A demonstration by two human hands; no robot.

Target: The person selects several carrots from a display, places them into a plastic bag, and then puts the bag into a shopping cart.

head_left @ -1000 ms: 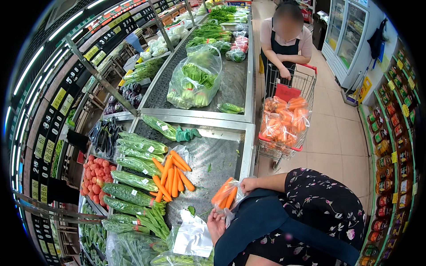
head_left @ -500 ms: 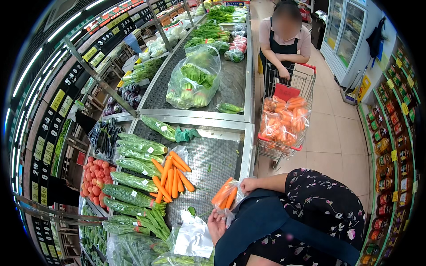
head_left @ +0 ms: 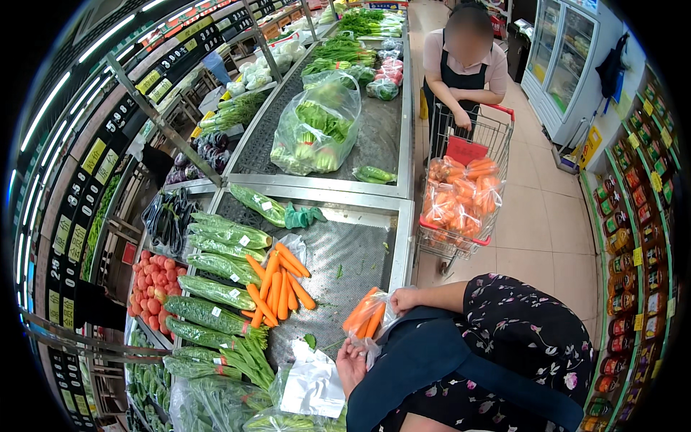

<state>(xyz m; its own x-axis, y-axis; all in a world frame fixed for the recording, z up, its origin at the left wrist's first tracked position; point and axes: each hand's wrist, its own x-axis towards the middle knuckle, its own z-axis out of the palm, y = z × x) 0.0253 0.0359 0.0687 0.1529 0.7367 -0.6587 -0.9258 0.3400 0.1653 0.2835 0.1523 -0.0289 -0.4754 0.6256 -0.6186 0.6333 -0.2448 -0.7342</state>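
A clear plastic bag of carrots (head_left: pixel 366 317) is held between my two hands above the near edge of the metal display counter (head_left: pixel 360 248). My right hand (head_left: pixel 403 299) is closed on the bag's gathered plastic at its upper side. My left hand (head_left: pixel 351 366) grips the lower part of the plastic, fingers bent, just under the carrots. Left of the bag, a pile of loose carrots (head_left: pixel 277 288) lies on the counter, partly over a clear bag. A crumpled white sheet (head_left: pixel 313 381) rests near my left hand.
Bagged leafy greens (head_left: pixel 216 291) line the counter beside tomatoes (head_left: pixel 153 288). A large bag of greens (head_left: pixel 317 133) sits farther along. A co-worker (head_left: pixel 468 72) leans on a shopping cart (head_left: pixel 468 245) holding bagged carrots. Shelves of jars (head_left: pixel 626 281) stand at the right.
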